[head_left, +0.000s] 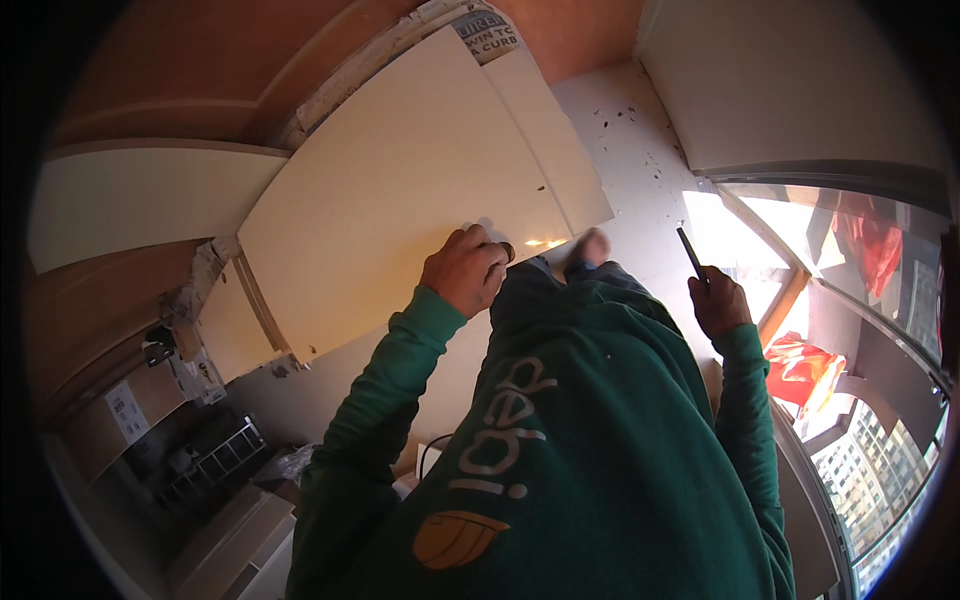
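My left hand point(466, 272) is closed over the near edge of a large cream-coloured panel point(390, 180). A small dark rounded bit shows at its fingertips, too little of it to name. In my right hand point(720, 302), held out to the right by the window, is a slim dark stick-like tool point(690, 252). Its upper end points away from me, and the fist hides the lower end. The panel lies in front of me, with a narrower strip along its right side and a bright glint near its near right corner.
A window point(880, 440) with red cloth point(803, 372) outside is on my right. Dark specks dot the pale floor point(640, 130) beyond the panel. To the lower left are a metal ladder point(228, 452), a cardboard box point(130, 410) and white boards point(235, 535). Brown wooden panels point(200, 70) stand behind.
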